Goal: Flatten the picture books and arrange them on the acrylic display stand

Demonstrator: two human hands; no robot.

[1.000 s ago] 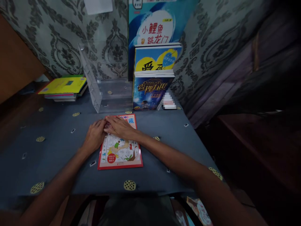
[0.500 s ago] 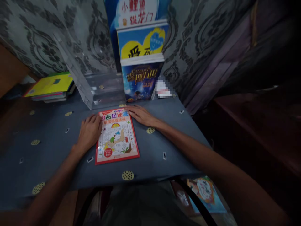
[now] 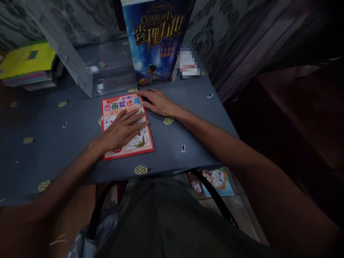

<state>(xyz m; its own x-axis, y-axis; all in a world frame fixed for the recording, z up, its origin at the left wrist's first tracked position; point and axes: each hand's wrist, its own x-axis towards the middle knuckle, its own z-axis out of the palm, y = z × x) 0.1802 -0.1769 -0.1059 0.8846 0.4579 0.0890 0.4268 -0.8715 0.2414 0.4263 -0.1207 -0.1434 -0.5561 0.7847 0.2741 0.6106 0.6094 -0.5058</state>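
A red-bordered picture puzzle book (image 3: 109, 123) lies closed on the dark blue patterned tablecloth (image 3: 177, 134), cover up. Flat across the middle of its cover rests my left hand (image 3: 123, 129), fingers stretched out and hiding much of the drawing. At the book's top right corner, my right hand (image 3: 157, 102) touches the edge with its fingers extended and the thumb apart. Neither hand grips anything.
Just behind stands an upright blue book (image 3: 158, 43), beside a clear acrylic stand (image 3: 80, 73). A pile of books with a yellow cover (image 3: 29, 59) sits at the left. Another book (image 3: 219, 181) lies below the table's front edge, near a black chair arm (image 3: 215, 200).
My left hand has moved from the book's left edge onto its cover. My right hand stays by the top right corner. The view has tilted down, and the upright books look closer.
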